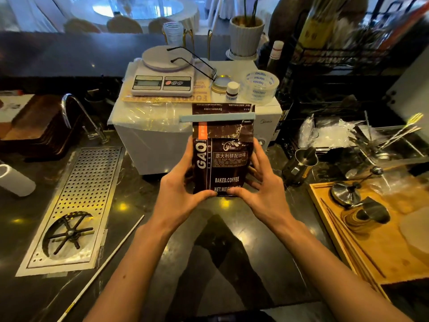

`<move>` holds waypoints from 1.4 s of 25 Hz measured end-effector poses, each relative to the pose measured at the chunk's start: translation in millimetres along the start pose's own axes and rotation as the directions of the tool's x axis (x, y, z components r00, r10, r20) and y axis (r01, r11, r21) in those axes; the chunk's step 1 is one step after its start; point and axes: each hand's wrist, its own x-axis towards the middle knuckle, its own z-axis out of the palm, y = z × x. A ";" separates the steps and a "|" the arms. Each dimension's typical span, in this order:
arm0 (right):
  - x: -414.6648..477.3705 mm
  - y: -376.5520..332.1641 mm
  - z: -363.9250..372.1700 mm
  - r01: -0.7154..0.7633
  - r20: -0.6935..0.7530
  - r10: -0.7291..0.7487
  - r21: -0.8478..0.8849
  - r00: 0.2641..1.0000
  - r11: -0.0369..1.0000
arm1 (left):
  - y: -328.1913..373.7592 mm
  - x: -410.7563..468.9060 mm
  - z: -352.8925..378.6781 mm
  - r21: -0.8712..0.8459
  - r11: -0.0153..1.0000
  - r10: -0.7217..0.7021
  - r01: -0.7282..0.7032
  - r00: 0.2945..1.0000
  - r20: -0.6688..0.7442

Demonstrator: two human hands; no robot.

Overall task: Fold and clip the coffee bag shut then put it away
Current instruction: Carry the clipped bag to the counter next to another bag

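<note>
While you hold it upright, the coffee bag (221, 159) is clipped.
Your left hand (183, 184) and right hand (262, 182) grip its sides, fingers (255, 159) wrapped around it; the blue clip (217, 117) spans its folded top above the bench (144, 194).

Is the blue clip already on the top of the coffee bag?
Yes, the blue clip sits across the coffee bag near its top.

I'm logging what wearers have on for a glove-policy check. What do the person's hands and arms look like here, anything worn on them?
Both are bare. The left hand and right hand have no gloves, and no rings or watch can be seen. Both forearms are uncovered as far as the frame shows, with no sleeve, cuff or wristband in view. Nails look short.
</note>
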 end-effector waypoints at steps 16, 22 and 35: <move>-103.7 -53.8 -95.3 -0.036 -0.345 -0.002 -0.106 0.939 0.994 | 108.8 -10.4 54.9 -0.139 0.954 0.288 -0.264 0.939 0.189; -232.2 -70.7 -202.1 -0.074 -0.552 -0.024 -0.154 0.834 0.985 | 219.9 -57.5 159.8 -0.310 0.869 0.474 -0.386 0.827 0.301; -584.7 -152.7 -358.9 -0.589 -0.961 -0.124 -0.250 0.246 0.769 | 463.5 -224.1 429.1 -0.785 0.560 0.827 -0.266 0.236 0.510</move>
